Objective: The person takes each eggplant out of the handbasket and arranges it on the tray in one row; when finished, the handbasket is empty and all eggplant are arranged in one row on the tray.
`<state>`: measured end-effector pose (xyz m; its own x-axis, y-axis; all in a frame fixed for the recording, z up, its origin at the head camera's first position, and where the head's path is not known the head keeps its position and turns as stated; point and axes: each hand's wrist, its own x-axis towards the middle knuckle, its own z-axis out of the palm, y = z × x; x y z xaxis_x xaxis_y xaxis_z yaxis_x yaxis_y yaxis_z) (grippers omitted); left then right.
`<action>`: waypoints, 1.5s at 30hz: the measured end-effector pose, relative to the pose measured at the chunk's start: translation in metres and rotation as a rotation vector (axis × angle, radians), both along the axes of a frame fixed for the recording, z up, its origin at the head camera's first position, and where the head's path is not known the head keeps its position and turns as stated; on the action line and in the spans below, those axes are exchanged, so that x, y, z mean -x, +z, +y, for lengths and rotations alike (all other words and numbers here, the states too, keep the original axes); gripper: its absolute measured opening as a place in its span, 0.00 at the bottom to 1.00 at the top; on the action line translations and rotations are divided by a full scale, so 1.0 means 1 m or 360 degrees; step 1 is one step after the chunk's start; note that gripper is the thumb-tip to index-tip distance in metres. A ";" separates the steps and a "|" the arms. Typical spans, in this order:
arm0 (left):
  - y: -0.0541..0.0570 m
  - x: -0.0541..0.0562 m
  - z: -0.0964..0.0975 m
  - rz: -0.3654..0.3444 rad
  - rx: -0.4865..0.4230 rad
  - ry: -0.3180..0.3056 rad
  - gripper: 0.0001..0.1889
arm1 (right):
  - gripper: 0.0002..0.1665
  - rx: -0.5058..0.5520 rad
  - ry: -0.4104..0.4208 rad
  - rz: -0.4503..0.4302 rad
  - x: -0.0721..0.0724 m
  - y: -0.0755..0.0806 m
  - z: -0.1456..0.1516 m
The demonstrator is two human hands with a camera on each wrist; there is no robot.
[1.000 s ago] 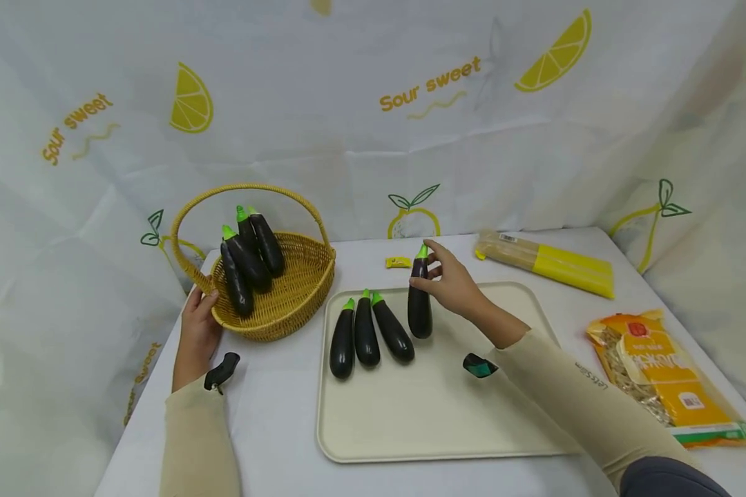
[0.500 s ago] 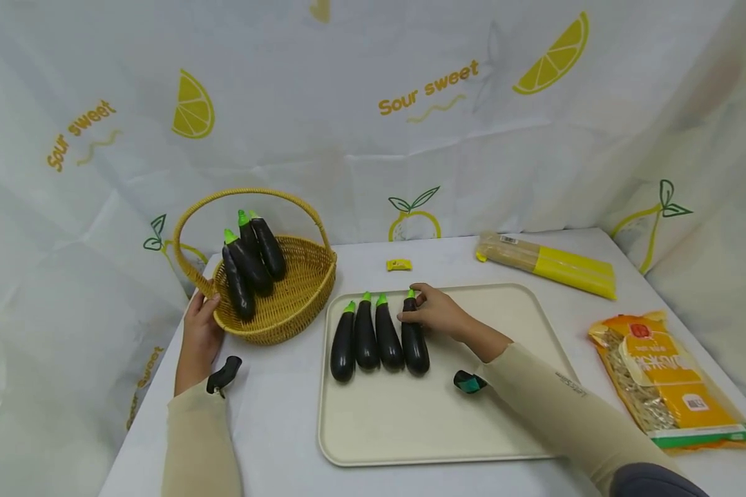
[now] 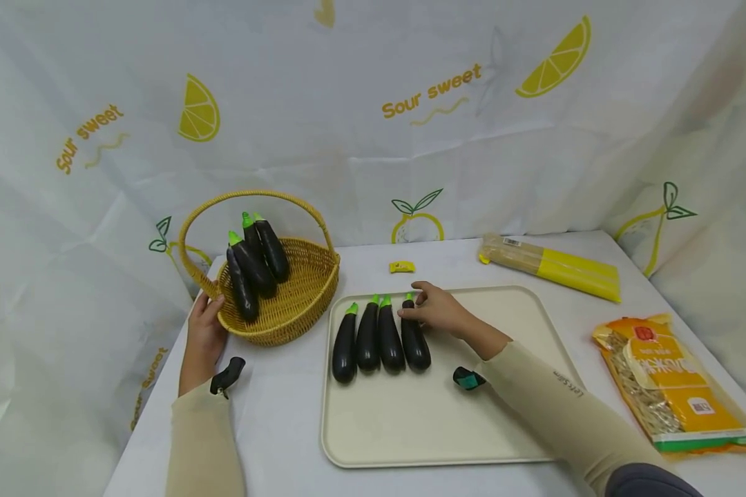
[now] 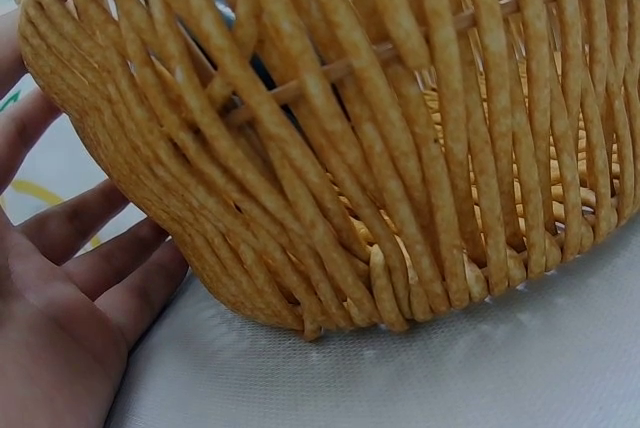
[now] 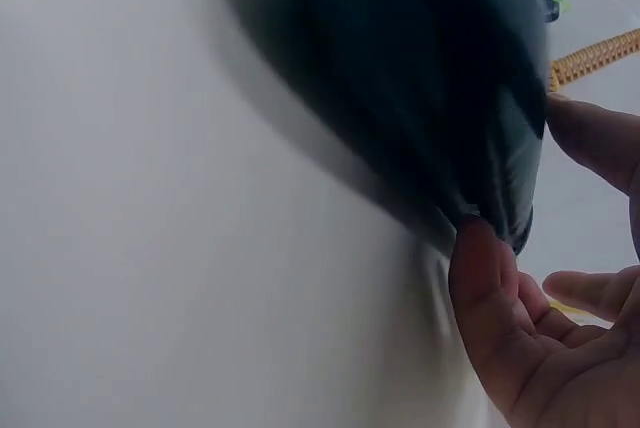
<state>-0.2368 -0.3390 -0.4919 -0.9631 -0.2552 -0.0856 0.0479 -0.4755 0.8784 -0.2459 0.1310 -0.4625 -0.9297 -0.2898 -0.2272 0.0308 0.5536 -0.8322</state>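
My left hand (image 3: 204, 335) holds the near left side of a wicker basket (image 3: 307, 279), thumb at the rim; in the left wrist view its fingers (image 4: 140, 288) lie against the woven wall. Several dark eggplants (image 3: 253, 266) with green stems lean inside the basket. My right hand (image 3: 444, 312) pinches the stem end of an eggplant (image 3: 416, 348) on the beige tray (image 3: 373, 431). In the right wrist view the thumb (image 5: 478, 278) touches this dark, blurred eggplant (image 5: 390, 68). Three more eggplants (image 3: 368, 338) lie to its left in a row.
Behind the tray lies a small yellow packet (image 3: 402, 266). A long yellow-ended pack (image 3: 550, 266) lies back right, and an orange bag (image 3: 674, 386) of pale dry food lies at the right edge. A printed white curtain (image 3: 311, 110) stands behind the table.
My right hand has brought its eggplant down and toward me onto the tray, beside the other three. The nearest of those now lies straighter. The left hand keeps its hold on the basket.
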 end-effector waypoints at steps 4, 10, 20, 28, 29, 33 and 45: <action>-0.001 -0.001 -0.004 -0.0005 0.0002 0.0029 0.27 | 0.48 -0.0017 0.0024 0.0075 0.007 0.009 -0.004; -0.002 -0.002 -0.007 0.0008 -0.0001 0.0054 0.25 | 0.38 0.0068 0.0172 0.0226 0.015 0.030 -0.035; -0.006 0.001 -0.005 0.0036 0.0004 0.0036 0.23 | 0.31 -0.0035 0.0650 0.0540 0.037 0.066 -0.134; -0.007 0.003 -0.003 0.0053 -0.0015 0.0019 0.25 | 0.31 -0.0076 0.0731 0.0598 0.072 0.074 -0.210; -0.008 0.003 -0.003 0.0051 -0.0003 0.0022 0.24 | 0.32 -0.0066 0.0728 0.0605 0.075 0.074 -0.219; -0.011 -0.001 -0.003 0.0000 0.0019 0.0019 0.24 | 0.35 -0.0128 0.0717 0.0630 0.087 0.074 -0.251; -0.005 0.006 -0.002 0.0002 0.0121 0.0010 0.26 | 0.44 -0.0715 0.0673 0.0587 0.118 0.089 -0.315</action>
<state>-0.2424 -0.3411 -0.4974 -0.9615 -0.2670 -0.0646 0.0518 -0.4072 0.9119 -0.3643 -0.1842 -0.3731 -0.7976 -0.5945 -0.1019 -0.5013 0.7473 -0.4362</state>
